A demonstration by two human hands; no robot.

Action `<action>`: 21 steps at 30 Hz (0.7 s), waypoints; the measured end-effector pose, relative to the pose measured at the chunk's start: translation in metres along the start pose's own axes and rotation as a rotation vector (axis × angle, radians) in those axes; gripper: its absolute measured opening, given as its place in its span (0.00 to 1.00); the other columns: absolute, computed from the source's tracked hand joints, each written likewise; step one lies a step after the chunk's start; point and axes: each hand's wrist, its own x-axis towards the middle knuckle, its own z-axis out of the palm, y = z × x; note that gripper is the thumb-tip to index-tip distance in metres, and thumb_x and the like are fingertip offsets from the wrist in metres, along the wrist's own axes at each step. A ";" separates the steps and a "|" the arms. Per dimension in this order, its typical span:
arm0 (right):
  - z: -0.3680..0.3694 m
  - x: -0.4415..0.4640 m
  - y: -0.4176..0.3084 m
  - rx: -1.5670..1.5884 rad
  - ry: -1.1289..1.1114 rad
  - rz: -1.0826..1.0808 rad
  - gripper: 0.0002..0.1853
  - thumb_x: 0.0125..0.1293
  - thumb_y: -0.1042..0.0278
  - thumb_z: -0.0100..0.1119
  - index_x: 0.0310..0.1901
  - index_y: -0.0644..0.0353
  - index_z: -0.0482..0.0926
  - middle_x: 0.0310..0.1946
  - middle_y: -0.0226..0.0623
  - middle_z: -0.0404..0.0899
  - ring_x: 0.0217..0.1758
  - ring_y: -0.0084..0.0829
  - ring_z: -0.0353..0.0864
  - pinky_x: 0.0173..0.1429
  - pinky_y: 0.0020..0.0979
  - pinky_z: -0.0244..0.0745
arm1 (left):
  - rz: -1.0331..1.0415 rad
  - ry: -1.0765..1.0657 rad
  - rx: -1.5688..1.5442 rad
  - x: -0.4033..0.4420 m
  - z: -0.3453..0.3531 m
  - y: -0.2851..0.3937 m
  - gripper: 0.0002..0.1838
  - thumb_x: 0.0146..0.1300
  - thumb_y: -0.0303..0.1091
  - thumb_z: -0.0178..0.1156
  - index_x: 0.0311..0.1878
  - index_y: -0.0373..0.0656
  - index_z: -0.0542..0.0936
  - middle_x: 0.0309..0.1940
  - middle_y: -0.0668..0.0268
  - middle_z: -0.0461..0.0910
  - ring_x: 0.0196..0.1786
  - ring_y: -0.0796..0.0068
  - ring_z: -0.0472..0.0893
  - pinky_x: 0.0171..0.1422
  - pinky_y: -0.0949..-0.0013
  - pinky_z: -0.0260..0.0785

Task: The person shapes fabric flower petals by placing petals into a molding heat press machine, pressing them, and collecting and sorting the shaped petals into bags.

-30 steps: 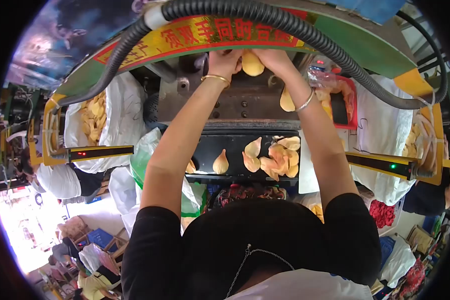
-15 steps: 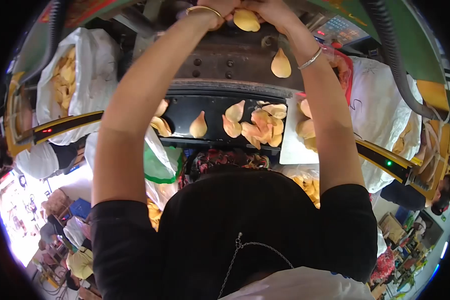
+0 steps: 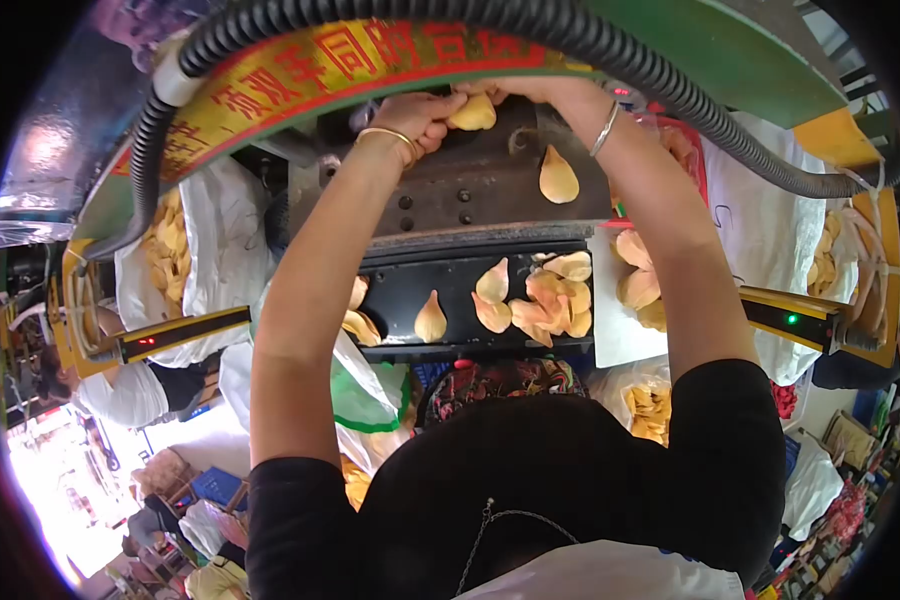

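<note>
My left hand (image 3: 410, 122), with a gold bangle at the wrist, is closed with its fingertips at the left edge of a yellowish teardrop-shaped piece (image 3: 473, 113). My right hand (image 3: 518, 88) reaches in from the other side, fingers pinched on the upper edge of that same piece. Both hands are over the dark metal bed of the machine (image 3: 435, 190). Below my right hand, a single teardrop-shaped piece (image 3: 559, 176) lies flat on the bed. Closer to my body, a black tray (image 3: 395, 285) carries more such pieces, some loose and some heaped.
A black corrugated hose (image 3: 370, 12) and a red-lettered yellow banner (image 3: 370, 60) arch over the hands. Yellow sensor bars (image 3: 185, 335) flank the arms. White sacks of pieces (image 3: 225, 240) stand at both sides. A white board (image 3: 625, 325) adjoins the tray.
The view has tilted up, bringing the banner and hose into sight and the whole scene lower. Both hands stay on the same piece, which now shows at a different angle.
</note>
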 end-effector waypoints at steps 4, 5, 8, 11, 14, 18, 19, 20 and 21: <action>-0.010 0.016 0.015 -0.002 -0.132 0.000 0.16 0.63 0.53 0.60 0.45 0.56 0.81 0.38 0.28 0.81 0.39 0.23 0.77 0.41 0.27 0.72 | -0.080 -0.065 -0.117 0.006 -0.015 -0.002 0.08 0.62 0.34 0.64 0.36 0.43 0.75 0.17 0.74 0.66 0.14 0.87 0.59 0.15 0.80 0.45; -0.011 0.014 0.013 0.000 -0.170 -0.019 0.19 0.64 0.49 0.57 0.46 0.56 0.80 0.38 0.29 0.81 0.40 0.24 0.78 0.43 0.27 0.72 | -0.088 -0.056 -0.126 0.007 -0.014 -0.003 0.08 0.62 0.34 0.64 0.36 0.43 0.75 0.17 0.74 0.66 0.14 0.87 0.59 0.15 0.80 0.45; -0.016 0.008 0.000 -0.041 -0.183 0.000 0.18 0.64 0.51 0.58 0.45 0.56 0.81 0.38 0.28 0.81 0.42 0.24 0.78 0.46 0.27 0.72 | 0.009 0.056 0.195 0.006 -0.007 -0.006 0.12 0.60 0.35 0.66 0.40 0.37 0.78 0.17 0.69 0.72 0.13 0.85 0.64 0.14 0.81 0.50; -0.019 0.017 0.015 -0.136 -0.194 -0.108 0.14 0.64 0.57 0.59 0.45 0.56 0.81 0.40 0.26 0.81 0.44 0.22 0.78 0.48 0.25 0.72 | 0.132 0.176 0.443 -0.006 -0.002 -0.004 0.12 0.60 0.34 0.65 0.42 0.36 0.79 0.18 0.68 0.74 0.14 0.84 0.67 0.15 0.81 0.51; -0.038 0.026 0.020 -0.289 -0.201 -0.368 0.14 0.66 0.57 0.56 0.46 0.57 0.80 0.42 0.27 0.81 0.46 0.23 0.78 0.49 0.26 0.72 | 0.191 0.181 0.568 -0.003 -0.008 0.009 0.12 0.60 0.33 0.65 0.43 0.35 0.79 0.19 0.67 0.76 0.15 0.83 0.69 0.15 0.80 0.53; -0.020 0.001 0.016 -0.392 0.045 -0.280 0.15 0.67 0.59 0.54 0.50 0.56 0.79 0.46 0.29 0.81 0.51 0.23 0.78 0.54 0.25 0.71 | 0.136 0.125 0.437 -0.003 -0.006 -0.002 0.11 0.60 0.32 0.64 0.42 0.34 0.79 0.20 0.66 0.76 0.16 0.83 0.71 0.15 0.79 0.54; -0.017 0.000 0.021 -0.362 0.101 -0.255 0.15 0.67 0.59 0.55 0.51 0.55 0.79 0.47 0.30 0.82 0.52 0.23 0.78 0.55 0.25 0.71 | 0.145 0.127 0.430 -0.005 -0.005 -0.002 0.11 0.61 0.32 0.63 0.43 0.34 0.79 0.21 0.67 0.76 0.17 0.84 0.71 0.15 0.80 0.53; -0.014 -0.002 0.023 -0.335 0.155 -0.231 0.16 0.67 0.59 0.55 0.53 0.55 0.78 0.48 0.31 0.82 0.52 0.24 0.79 0.56 0.25 0.70 | 0.156 0.129 0.420 -0.006 -0.004 -0.003 0.12 0.62 0.32 0.63 0.43 0.34 0.79 0.22 0.67 0.75 0.17 0.85 0.70 0.15 0.80 0.52; -0.012 -0.003 0.024 -0.310 0.209 -0.208 0.17 0.67 0.59 0.55 0.54 0.54 0.78 0.48 0.33 0.82 0.53 0.24 0.79 0.57 0.25 0.70 | 0.155 0.130 0.413 -0.006 -0.004 -0.003 0.12 0.62 0.32 0.63 0.43 0.34 0.79 0.22 0.67 0.75 0.17 0.85 0.70 0.15 0.80 0.52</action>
